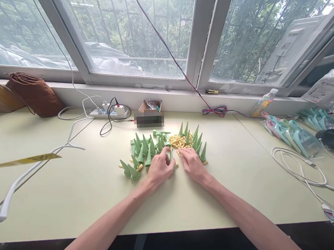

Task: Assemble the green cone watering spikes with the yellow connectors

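Note:
My left hand (160, 166) is closed around a green plastic cone spike (171, 154), which stands point up between thumb and fingers. A small tan piece shows by the thumb tip. My right hand (193, 163) has its fingers drawn together at the near edge of a pile of small tan pegs (180, 141), and one tan peg (178, 153) shows at its fingertips. Left of the pile sit many green cone spikes (148, 157) with ribbed caps, some with a tan peg sticking out at the side. More green cones (203, 153) stand along the pile's right side.
Behind the cones stand a small open cardboard box (142, 106) and a power strip (96, 113) with cables. To the right lie a coiled white cable (299, 171), bagged pastel clips (291, 134) and a bottle (265, 103). A brown pouch (34, 94) leans at the window ledge.

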